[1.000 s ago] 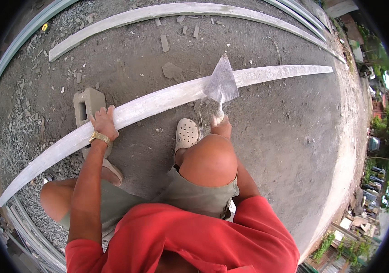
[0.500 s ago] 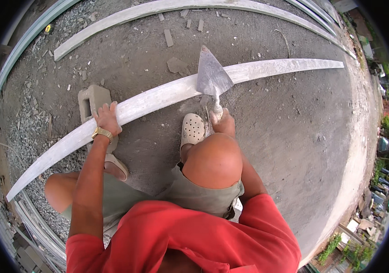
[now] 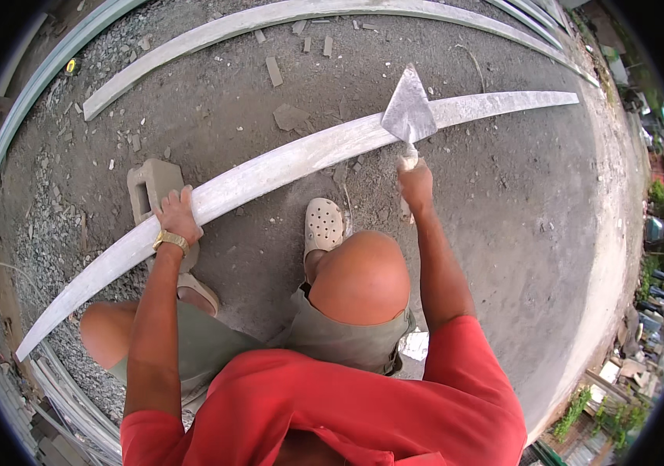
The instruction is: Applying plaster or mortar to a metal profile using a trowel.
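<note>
Scraping, I reckon — right hand (image 3: 416, 185) clutching the trowel (image 3: 409, 111), left hand (image 3: 180, 216) spread over the board (image 3: 293, 165) — next stroke needs steady bracing.

Plank (image 3: 293, 159) lies across block (image 3: 162, 177) — block under its left half. Trowel (image 3: 411, 113) over its right half; second plank (image 3: 332, 8) beyond.

The trowel (image 3: 410, 113) is grey, the plank (image 3: 293, 161) whitish.
</note>
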A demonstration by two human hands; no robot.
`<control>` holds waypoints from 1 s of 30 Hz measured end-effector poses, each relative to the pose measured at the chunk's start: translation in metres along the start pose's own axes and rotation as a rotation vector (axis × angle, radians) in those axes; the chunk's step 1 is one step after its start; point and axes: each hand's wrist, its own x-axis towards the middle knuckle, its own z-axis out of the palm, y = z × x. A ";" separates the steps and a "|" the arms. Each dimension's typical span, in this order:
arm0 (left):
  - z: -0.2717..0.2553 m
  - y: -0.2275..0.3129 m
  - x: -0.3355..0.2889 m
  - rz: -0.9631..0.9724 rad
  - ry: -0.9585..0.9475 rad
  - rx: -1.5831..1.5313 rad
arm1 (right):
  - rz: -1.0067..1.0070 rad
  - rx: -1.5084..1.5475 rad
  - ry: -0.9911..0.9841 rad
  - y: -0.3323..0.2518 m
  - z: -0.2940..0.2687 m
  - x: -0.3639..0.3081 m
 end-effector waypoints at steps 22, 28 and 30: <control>0.001 -0.007 -0.004 0.000 0.050 -0.049 | -0.164 -0.263 -0.061 -0.051 0.026 -0.048; 0.011 0.006 0.011 0.051 0.091 -0.080 | 0.019 -0.218 0.134 0.004 -0.018 0.041; 0.008 0.004 0.009 0.046 0.099 -0.086 | 0.059 -0.165 0.112 0.000 -0.018 0.034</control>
